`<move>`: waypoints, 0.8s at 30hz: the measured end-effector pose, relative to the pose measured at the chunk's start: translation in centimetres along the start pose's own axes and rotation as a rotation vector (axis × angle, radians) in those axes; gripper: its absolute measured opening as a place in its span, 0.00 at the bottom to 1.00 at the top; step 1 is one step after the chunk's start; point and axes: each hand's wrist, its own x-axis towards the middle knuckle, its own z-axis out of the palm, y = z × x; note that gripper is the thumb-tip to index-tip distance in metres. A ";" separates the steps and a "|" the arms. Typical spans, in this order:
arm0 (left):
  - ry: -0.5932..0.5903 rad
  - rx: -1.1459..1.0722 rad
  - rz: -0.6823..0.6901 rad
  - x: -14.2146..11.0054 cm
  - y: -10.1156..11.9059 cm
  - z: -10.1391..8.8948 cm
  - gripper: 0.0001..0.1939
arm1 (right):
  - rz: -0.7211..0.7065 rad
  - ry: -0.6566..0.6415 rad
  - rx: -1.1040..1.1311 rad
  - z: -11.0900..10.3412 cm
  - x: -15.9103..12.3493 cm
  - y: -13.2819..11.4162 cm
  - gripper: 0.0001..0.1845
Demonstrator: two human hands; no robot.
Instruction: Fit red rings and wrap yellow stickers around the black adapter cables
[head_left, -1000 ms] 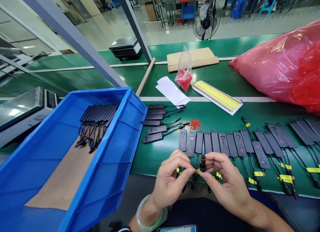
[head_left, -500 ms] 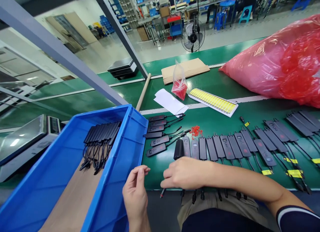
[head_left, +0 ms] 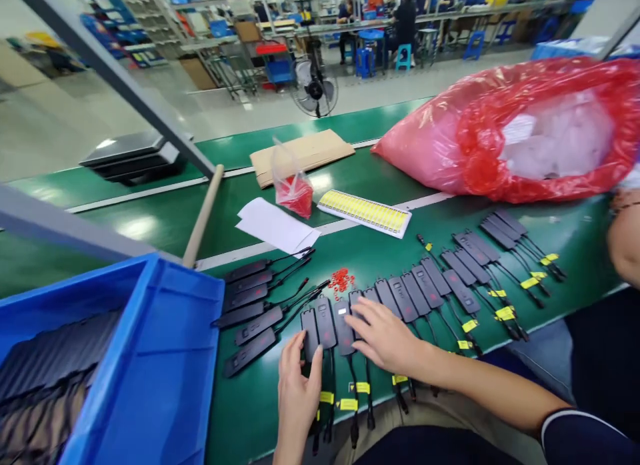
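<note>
My left hand (head_left: pixel 299 381) has thumb and fingers on either side of the lower end of a slim black control box (head_left: pixel 309 328), the leftmost upright one in a row. Its cable end is partly hidden by the hand. My right hand (head_left: pixel 387 335) lies with fingers spread over the row, its fingertips at a black box with a small lit display (head_left: pixel 343 323). Between the hands is another black box (head_left: pixel 326 321). Cables with yellow labels (head_left: pixel 349 404) hang toward the front edge. Small red rings (head_left: pixel 341 281) lie just behind the row.
At left stands a blue bin (head_left: pixel 185 358) holding several black boxes. More boxes (head_left: pixel 253 333) lie sideways beside it. Behind are white paper (head_left: pixel 275 225), a bag of red pieces (head_left: pixel 295 193), a yellow label sheet (head_left: pixel 365 213) and a large red bag (head_left: pixel 425 145). Another person's arm (head_left: pixel 625 238) shows at right.
The view has swung right. My left hand has gone from empty air to the leftmost box. My right hand has moved from the front edge onto the row, and its fingers have spread.
</note>
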 end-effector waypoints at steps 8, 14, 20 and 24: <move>-0.031 0.173 -0.003 -0.3 1.1 1.4 0.27 | 0.471 0.113 -0.234 -0.8 -4.6 6.7 0.33; -0.077 0.132 -0.068 -0.9 2.3 2.3 0.28 | 0.515 0.082 -0.268 -2.0 -6.4 8.6 0.29; -0.137 -0.026 -0.113 -2.8 5.7 4.4 0.29 | 0.511 0.065 -0.291 -3.5 -8.2 11.4 0.28; -0.226 -0.119 -0.086 -2.8 7.5 5.6 0.27 | 0.518 0.072 -0.311 -4.7 -9.7 13.6 0.27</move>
